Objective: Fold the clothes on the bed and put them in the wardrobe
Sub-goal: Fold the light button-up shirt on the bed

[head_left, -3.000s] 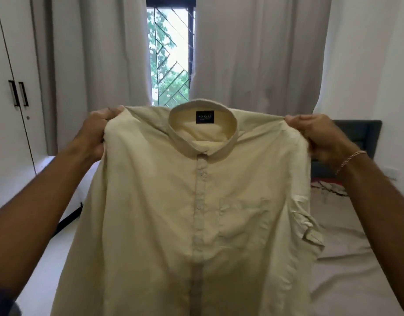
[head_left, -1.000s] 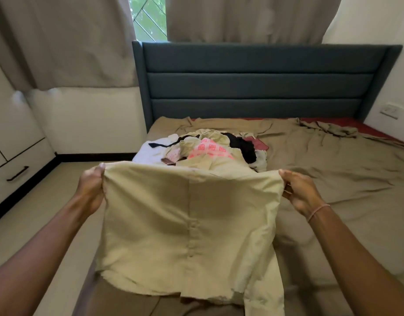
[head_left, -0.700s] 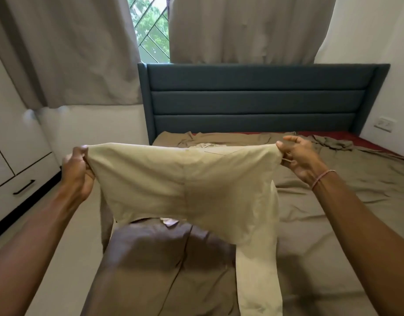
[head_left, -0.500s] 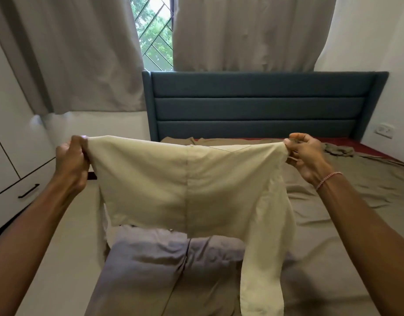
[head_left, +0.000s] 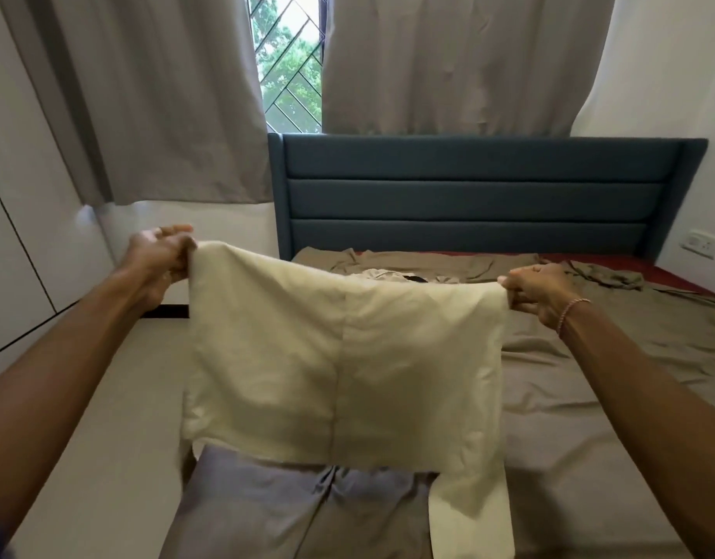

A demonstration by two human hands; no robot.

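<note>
- You hold one cream button-front shirt (head_left: 339, 357) in the air above the near left corner of the olive-sheeted bed (head_left: 609, 397), its cloth pulled flat between both hands.
- Your left hand (head_left: 162, 256) pinches the shirt's top left corner with curled fingers. Your right hand (head_left: 537, 292), a thin pink bracelet (head_left: 571, 312) at the wrist, pinches the top right corner the same way.
- One long sleeve (head_left: 468, 514) hangs from the shirt's right side toward the bed's near edge. Whether it touches the sheet cannot be told.
- Progress appears early. The shirt looks doubled over once, though its layers are hard to read, and it has yet to be laid down and squared off.
- One heap of mixed clothes (head_left: 392, 275) waits near the head of the bed toward the left edge. It shows just above the shirt's top edge and is mostly hidden, so its pieces cannot be counted.
- The white wardrobe (head_left: 21, 219) stands along the left wall with its panels closed. No folded garment is in sight on the bed or beside it, so the storing step seems wholly ahead.
- The count stands at one shirt in hand, one heap, one bed with a blue-grey padded headboard (head_left: 468, 195), and two grey curtains (head_left: 154, 94).
</note>
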